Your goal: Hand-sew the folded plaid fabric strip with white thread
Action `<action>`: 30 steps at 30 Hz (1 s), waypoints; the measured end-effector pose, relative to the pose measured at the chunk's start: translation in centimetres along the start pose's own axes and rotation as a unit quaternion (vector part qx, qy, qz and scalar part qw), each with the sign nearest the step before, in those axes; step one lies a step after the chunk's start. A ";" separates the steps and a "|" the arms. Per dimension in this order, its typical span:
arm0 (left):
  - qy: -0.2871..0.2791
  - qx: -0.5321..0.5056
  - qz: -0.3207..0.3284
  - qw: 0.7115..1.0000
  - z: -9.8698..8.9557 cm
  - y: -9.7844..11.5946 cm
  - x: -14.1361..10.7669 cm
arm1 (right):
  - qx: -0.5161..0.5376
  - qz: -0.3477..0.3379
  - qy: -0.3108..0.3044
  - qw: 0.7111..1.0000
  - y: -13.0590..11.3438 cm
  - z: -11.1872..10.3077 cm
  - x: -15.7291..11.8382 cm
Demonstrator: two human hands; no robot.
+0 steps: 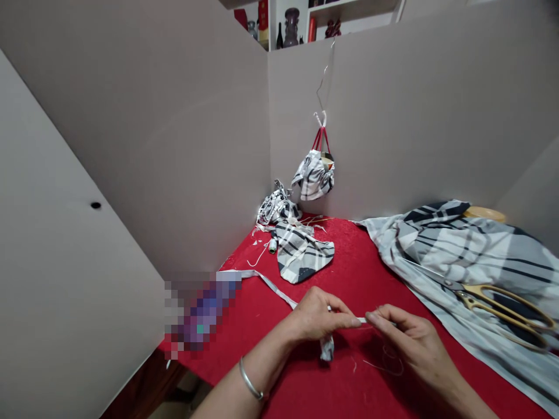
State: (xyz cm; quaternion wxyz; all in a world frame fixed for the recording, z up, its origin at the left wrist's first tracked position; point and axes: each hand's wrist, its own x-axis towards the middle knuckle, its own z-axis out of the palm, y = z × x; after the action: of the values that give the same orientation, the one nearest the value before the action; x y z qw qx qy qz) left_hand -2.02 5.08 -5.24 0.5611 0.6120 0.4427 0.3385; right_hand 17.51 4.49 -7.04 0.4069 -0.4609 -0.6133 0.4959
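Observation:
Between my two hands a narrow pale fabric strip (362,320) is stretched just above the red cloth. My left hand (321,314) pinches it between thumb and fingers. At its other end my right hand (404,334) pinches it with the fingertips, and a thin white thread trails below. A crumpled plaid end of fabric (326,349) hangs beneath my left hand. From behind that hand a grey strip (273,286) runs away to the left over the cloth. My palms hide part of what I hold.
Gold-handled scissors (502,305) lie on a large plaid cloth (480,244) at the right. A plaid piece (303,253), a thread spool (273,246) and scraps (277,206) are at the back of the red-covered table (349,250). A plaid bag (314,174) hangs on a wall hook.

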 end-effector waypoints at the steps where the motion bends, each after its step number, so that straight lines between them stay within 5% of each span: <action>1: 0.001 -0.001 -0.005 1.000 0.0 0.0 -0.1 | -0.006 -0.002 -0.002 1.000 0.1 0.0 0.0; 30: 0.018 0.079 -0.013 0.997 -0.6 -1.0 -0.7 | -0.006 -0.010 0.046 0.999 0.0 2.0 0.3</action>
State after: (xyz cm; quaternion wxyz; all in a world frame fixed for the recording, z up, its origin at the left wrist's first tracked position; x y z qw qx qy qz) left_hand -2.94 4.68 -6.12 0.5074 0.6426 0.4860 0.3057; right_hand 15.54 4.28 -7.37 0.4368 -0.4798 -0.6011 0.4666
